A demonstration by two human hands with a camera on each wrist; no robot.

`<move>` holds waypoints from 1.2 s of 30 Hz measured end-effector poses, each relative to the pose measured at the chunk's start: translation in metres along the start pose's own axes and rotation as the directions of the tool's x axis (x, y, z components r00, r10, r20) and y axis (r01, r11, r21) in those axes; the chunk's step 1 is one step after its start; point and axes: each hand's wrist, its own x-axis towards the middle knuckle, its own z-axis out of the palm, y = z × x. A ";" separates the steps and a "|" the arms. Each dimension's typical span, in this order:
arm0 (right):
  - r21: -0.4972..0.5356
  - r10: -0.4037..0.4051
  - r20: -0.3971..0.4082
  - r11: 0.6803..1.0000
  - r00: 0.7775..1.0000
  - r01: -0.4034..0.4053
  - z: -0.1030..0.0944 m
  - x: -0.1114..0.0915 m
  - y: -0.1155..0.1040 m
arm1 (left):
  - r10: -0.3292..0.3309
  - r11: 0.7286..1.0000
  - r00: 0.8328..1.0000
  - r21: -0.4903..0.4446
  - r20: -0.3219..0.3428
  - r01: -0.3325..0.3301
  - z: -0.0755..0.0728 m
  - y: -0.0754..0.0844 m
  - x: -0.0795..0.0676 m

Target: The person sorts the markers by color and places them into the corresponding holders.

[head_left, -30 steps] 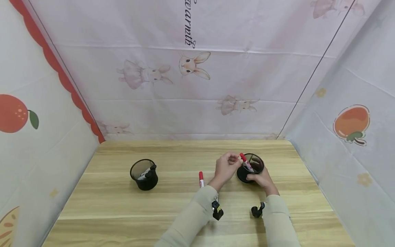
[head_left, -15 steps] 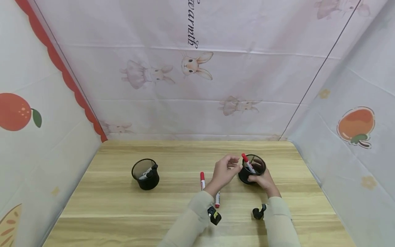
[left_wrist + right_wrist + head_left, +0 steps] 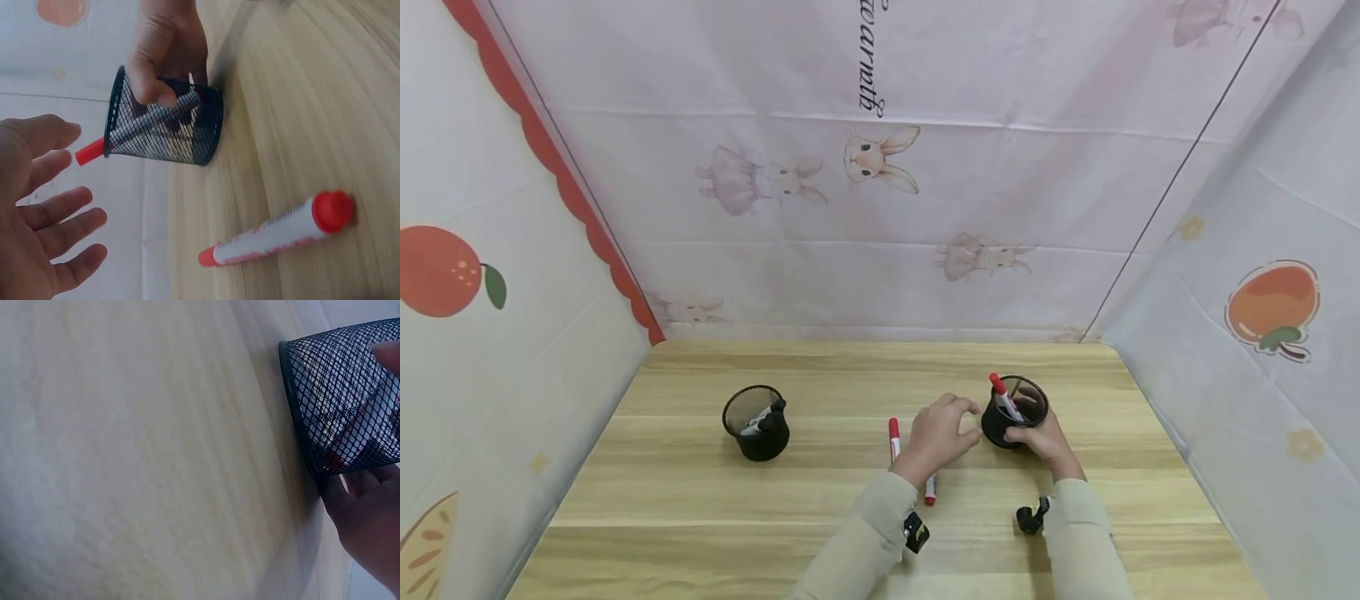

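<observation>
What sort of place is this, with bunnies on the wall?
Probably a little booth for tabletop activities: there's a cloth backdrop printed with rabbits, a wood-grain table, and a black mesh cup holding a red-capped marker.

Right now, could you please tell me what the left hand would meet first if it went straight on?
The left hand would likely meet the cup in the right hand first; depth is unclear.

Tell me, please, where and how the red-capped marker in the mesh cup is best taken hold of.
Probably pinch the marker by its red cap, coming from above and the person's left: it leans that way, and the cap pokes past the rim of the cup, with the rest mostly inside.
</observation>
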 end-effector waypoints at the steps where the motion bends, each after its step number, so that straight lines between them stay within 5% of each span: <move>1: 0.008 0.003 0.001 1.000 1.000 -0.003 0.000 -0.001 -0.003 | 0.007 0.999 1.000 0.034 0.005 -0.007 0.000 -0.001 0.000; 6: 0.008 0.010 0.003 1.000 1.000 -0.010 0.005 -0.008 -0.020 | 0.015 0.982 0.995 0.187 0.102 -0.034 -0.001 -0.003 -0.002; 14: -0.015 0.007 0.003 1.000 1.000 -0.007 0.006 -0.010 -0.025 | -0.035 0.942 0.960 0.329 0.277 -0.060 0.000 -0.006 -0.004; 25: 0.000 -0.029 -0.012 1.000 1.000 0.029 0.000 0.001 0.007 | -0.078 0.949 0.953 0.315 0.293 -0.019 0.011 -0.018 -0.009; 36: -0.022 -0.010 -0.022 1.000 1.000 0.010 0.001 0.000 0.005 | -0.110 0.966 0.948 0.257 0.297 0.032 0.019 -0.032 -0.012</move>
